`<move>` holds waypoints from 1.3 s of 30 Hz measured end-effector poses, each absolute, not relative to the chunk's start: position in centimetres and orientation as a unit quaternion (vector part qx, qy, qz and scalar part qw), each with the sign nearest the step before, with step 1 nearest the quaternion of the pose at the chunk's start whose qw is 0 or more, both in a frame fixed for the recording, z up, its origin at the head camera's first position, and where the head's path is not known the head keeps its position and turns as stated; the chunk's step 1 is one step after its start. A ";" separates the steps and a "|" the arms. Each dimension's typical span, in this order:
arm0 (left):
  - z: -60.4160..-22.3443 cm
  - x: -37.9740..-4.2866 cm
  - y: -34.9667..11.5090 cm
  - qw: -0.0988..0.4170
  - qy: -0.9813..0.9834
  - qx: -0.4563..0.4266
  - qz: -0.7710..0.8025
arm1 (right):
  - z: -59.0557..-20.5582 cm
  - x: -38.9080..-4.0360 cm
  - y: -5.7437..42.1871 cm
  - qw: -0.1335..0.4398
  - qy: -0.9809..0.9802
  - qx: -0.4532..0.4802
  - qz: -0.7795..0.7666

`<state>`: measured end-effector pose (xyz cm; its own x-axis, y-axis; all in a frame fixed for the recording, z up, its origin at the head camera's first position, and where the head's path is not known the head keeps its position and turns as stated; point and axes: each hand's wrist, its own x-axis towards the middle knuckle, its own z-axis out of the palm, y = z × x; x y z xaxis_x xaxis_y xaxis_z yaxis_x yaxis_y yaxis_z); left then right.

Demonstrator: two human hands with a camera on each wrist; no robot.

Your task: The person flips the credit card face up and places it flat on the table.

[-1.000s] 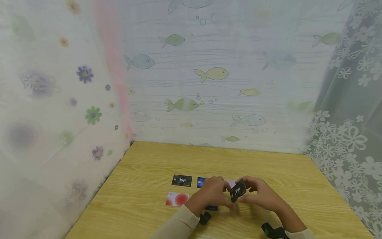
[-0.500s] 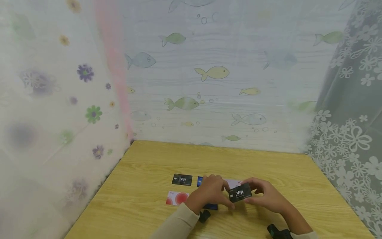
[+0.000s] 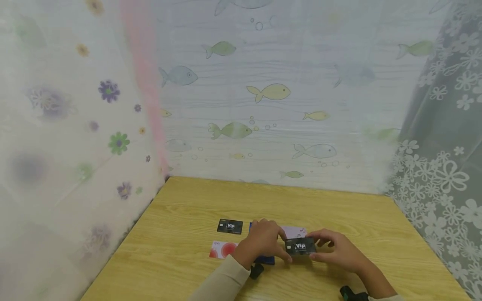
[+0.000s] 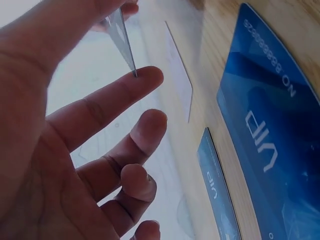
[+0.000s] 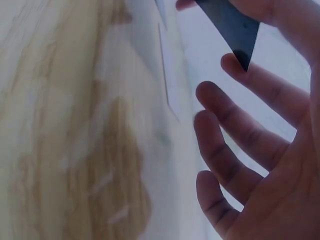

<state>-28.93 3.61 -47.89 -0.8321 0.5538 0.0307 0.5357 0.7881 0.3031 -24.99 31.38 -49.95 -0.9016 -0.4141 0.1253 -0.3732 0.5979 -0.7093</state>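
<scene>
A black VIP card (image 3: 300, 246) is held just above the table between both hands, its printed face towards me. My left hand (image 3: 263, 238) pinches its left end between thumb and index finger; in the left wrist view a card corner meets that index finger (image 4: 127, 85). The right hand (image 3: 340, 251) pinches the other end in the same way, its remaining fingers loosely bent. Behind the held card lies a pale pink card (image 3: 293, 231). Under and beside my left hand are blue VIP cards (image 4: 270, 125), partly hidden in the head view.
Another black VIP card (image 3: 230, 226) lies at the left of the back row. In front of it is a white card with red circles (image 3: 224, 249). The wooden table (image 3: 169, 251) meets patterned sheets (image 3: 271, 133) at the back and sides.
The black card has turned from a steep slant to nearly level, its face now fully towards me. My right hand has shifted slightly right and lower; the left hand has hardly moved.
</scene>
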 end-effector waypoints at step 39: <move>-48.7 -28.8 4.5 0.055 0.958 0.267 0.090 | -50.9 -25.1 31.2 0.101 0.908 -0.185 -0.362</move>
<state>-28.77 4.52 -48.74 -0.8515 0.5212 -0.0572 0.5014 0.8414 0.2014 -25.14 31.22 -50.93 -0.9114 -0.4087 -0.0492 -0.2630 0.6701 -0.6941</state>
